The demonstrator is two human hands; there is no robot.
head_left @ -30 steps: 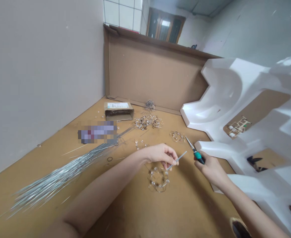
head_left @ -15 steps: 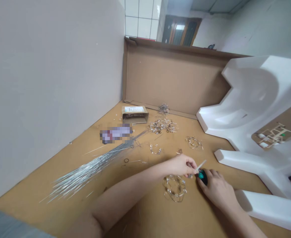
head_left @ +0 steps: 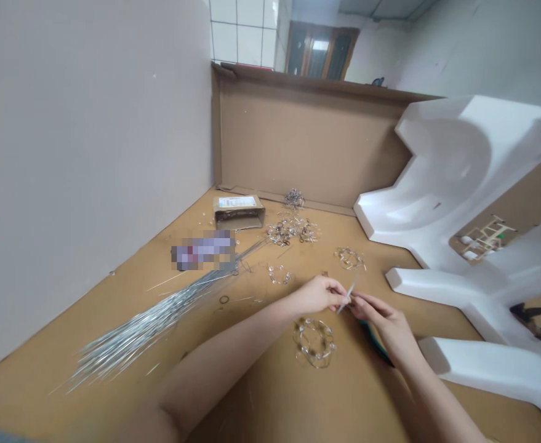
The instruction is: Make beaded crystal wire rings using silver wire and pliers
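My left hand (head_left: 319,294) and my right hand (head_left: 378,317) meet over the board, their fingertips together on a short silver wire (head_left: 348,296). A green-and-black tool handle (head_left: 374,346), probably pliers, shows beneath my right palm, with its jaws hidden. Just below my hands lies a loop of wire strung with clear beads (head_left: 314,343). Farther left, past my left forearm, a long bundle of silver wires (head_left: 150,326) lies on the board. Smaller beaded wire pieces (head_left: 349,258) are scattered ahead of my hands.
A tan board (head_left: 252,394) forms the work surface, with a cardboard panel (head_left: 307,141) behind it and a grey wall (head_left: 90,154) to the left. A small cardboard box (head_left: 239,211) and wire tangles (head_left: 286,231) sit at the back. White foam packaging (head_left: 450,184) fills the right.
My hands have come together on the short wire. The tool has sunk lower beneath my right palm, and the view has shifted slightly left since the last frame.
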